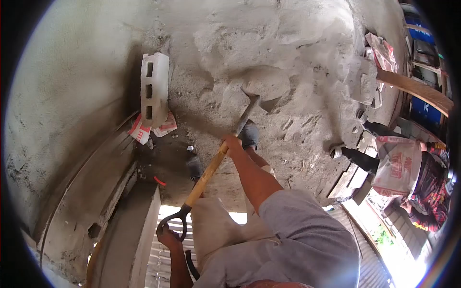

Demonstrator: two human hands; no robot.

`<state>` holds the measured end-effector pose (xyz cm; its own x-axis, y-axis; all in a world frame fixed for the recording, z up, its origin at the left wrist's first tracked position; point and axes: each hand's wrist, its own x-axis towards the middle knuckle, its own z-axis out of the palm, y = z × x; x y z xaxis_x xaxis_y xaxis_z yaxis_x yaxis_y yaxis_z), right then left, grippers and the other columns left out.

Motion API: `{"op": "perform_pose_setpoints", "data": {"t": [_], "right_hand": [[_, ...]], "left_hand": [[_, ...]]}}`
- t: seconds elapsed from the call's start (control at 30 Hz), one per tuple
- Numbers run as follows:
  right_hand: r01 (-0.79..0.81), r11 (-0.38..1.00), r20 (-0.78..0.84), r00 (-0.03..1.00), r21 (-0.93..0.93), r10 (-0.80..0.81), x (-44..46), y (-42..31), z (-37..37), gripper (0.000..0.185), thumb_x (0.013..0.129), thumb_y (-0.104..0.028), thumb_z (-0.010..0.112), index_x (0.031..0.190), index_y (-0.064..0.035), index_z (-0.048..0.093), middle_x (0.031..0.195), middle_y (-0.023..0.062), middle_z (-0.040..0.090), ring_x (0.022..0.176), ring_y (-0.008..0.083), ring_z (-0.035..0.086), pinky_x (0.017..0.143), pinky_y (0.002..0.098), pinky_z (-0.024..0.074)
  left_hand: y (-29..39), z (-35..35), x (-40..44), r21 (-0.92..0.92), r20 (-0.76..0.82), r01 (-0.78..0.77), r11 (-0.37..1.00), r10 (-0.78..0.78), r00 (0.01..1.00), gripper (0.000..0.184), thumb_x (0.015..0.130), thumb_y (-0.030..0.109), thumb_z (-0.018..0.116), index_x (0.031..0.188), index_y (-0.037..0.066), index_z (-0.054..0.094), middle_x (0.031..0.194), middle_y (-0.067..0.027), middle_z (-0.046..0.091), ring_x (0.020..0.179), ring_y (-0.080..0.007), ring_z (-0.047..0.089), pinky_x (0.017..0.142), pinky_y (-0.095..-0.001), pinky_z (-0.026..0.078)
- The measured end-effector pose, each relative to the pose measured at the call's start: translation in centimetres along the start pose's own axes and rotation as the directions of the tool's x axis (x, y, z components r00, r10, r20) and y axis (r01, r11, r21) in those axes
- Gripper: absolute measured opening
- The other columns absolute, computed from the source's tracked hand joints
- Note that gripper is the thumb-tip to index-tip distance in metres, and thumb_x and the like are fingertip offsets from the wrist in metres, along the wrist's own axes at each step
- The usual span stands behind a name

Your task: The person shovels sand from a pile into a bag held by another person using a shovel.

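Observation:
A shovel [207, 177] with a wooden shaft runs slantwise in front of my body. My left hand [169, 238] is closed round its black D-shaped handle [184, 222]. Higher up, my right hand [232, 145] grips the shaft near the metal socket. The shovel's blade [261, 102] lies at the heap of grey sandy material [283, 129], its lower part hidden in it. My feet stand on both sides of the shaft, one boot [249, 134] on the grey material.
A hollow concrete block [154, 89] stands at the left by torn paper sacks [140, 129]. At the right, another person [432, 182] holds a printed sack [397, 165]. A wooden plank [415, 90] and blue containers [425, 115] are at the far right.

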<state>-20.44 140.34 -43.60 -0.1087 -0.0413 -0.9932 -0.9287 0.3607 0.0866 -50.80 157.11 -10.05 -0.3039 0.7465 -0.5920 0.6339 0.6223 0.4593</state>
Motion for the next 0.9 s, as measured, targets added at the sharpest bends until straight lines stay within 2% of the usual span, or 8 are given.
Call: {"op": "perform_pose_setpoints", "data": {"t": [0.07,0.37,0.47,0.57,0.63,0.7,0.8,0.9], "right_hand": [[0.155,0.985,-0.139,0.977,-0.071,-0.164,-2.9,0.1,1.3,0.011,0.074,-0.006,0.069,0.078,-0.0009,0.060,0.070,0.0101,0.058,0.060,0.0259,0.059,0.053,0.0441,0.0468],[0.210,0.965,-0.174,0.956,-0.159,-0.236,-12.5,3.0,-2.5,0.015,0.072,-0.008,0.073,0.078,-0.0032,0.060,0.073,0.0099,0.058,0.062,0.0242,0.058,0.055,0.0453,0.0470],[0.166,0.977,-0.214,0.958,-0.132,-0.191,-18.0,1.7,-3.4,0.013,0.075,-0.008,0.072,0.077,-0.0029,0.060,0.074,0.0101,0.059,0.061,0.0244,0.057,0.055,0.0472,0.0474],[0.185,0.978,-0.186,0.962,-0.091,-0.199,-20.7,0.6,-4.2,0.013,0.078,-0.009,0.071,0.077,-0.0023,0.061,0.075,0.0100,0.059,0.061,0.0244,0.056,0.057,0.0478,0.0487],[0.191,0.980,-0.204,0.959,-0.057,-0.199,-21.9,-0.3,-4.7,0.012,0.078,-0.009,0.072,0.077,-0.0030,0.061,0.075,0.0101,0.058,0.060,0.0241,0.055,0.056,0.0462,0.0490],[0.194,0.980,-0.228,0.954,-0.035,-0.196,-22.8,-1.3,-5.6,0.012,0.078,-0.009,0.072,0.076,-0.0037,0.061,0.074,0.0102,0.058,0.059,0.0239,0.055,0.054,0.0446,0.0493],[0.272,0.960,-0.157,0.953,0.069,-0.259,-23.5,-2.3,-7.7,0.012,0.078,-0.007,0.072,0.081,-0.0042,0.060,0.073,0.0102,0.058,0.057,0.0236,0.056,0.053,0.0415,0.0504],[0.418,0.877,-0.147,0.908,0.236,-0.393,-25.3,-2.8,-9.0,0.015,0.077,-0.005,0.071,0.083,-0.0038,0.058,0.074,0.0096,0.057,0.059,0.0234,0.057,0.053,0.0392,0.0506]], "left_hand": [[-0.7,-0.8,1.5,-0.054,0.039,0.045,0.998,-0.043,0.998,0.015,0.089,0.009,0.060,0.102,0.004,0.061,0.056,0.0007,0.044,0.041,-0.0080,0.039,0.035,-0.0253,0.030],[-3.8,-7.6,-2.7,-0.018,0.033,-0.061,0.998,0.062,0.998,0.013,0.090,0.012,0.059,0.097,0.002,0.062,0.051,0.0023,0.040,0.037,-0.0080,0.036,0.032,-0.0268,0.027],[-1.0,-8.4,-4.4,0.032,0.049,-0.027,0.999,0.026,0.998,0.013,0.088,0.012,0.058,0.095,0.001,0.062,0.052,0.0024,0.041,0.037,-0.0091,0.037,0.033,-0.0270,0.028],[-0.1,-9.6,-3.3,0.021,0.138,-0.165,0.986,0.160,0.977,0.013,0.086,0.012,0.058,0.091,0.001,0.063,0.053,0.0018,0.043,0.038,-0.0095,0.038,0.034,-0.0265,0.029],[-2.9,-10.5,2.1,0.117,0.155,-0.380,0.918,0.361,0.920,0.013,0.086,0.011,0.058,0.090,0.000,0.064,0.054,0.0003,0.045,0.039,-0.0098,0.039,0.036,-0.0263,0.030],[-2.7,-10.4,2.8,0.014,0.142,-0.332,0.943,0.327,0.934,0.015,0.086,0.011,0.058,0.094,0.000,0.065,0.055,-0.0009,0.047,0.040,-0.0096,0.040,0.037,-0.0269,0.032],[6.5,-7.1,-6.0,0.001,0.284,-0.233,0.972,0.223,0.932,0.006,0.085,0.010,0.059,0.087,0.005,0.062,0.053,-0.0006,0.047,0.038,-0.0112,0.044,0.036,-0.0279,0.033],[7.3,-7.1,-3.9,0.046,0.342,-0.203,0.978,0.176,0.923,0.005,0.084,0.011,0.061,0.082,0.007,0.059,0.051,-0.0006,0.046,0.038,-0.0120,0.045,0.036,-0.0274,0.033]]}}
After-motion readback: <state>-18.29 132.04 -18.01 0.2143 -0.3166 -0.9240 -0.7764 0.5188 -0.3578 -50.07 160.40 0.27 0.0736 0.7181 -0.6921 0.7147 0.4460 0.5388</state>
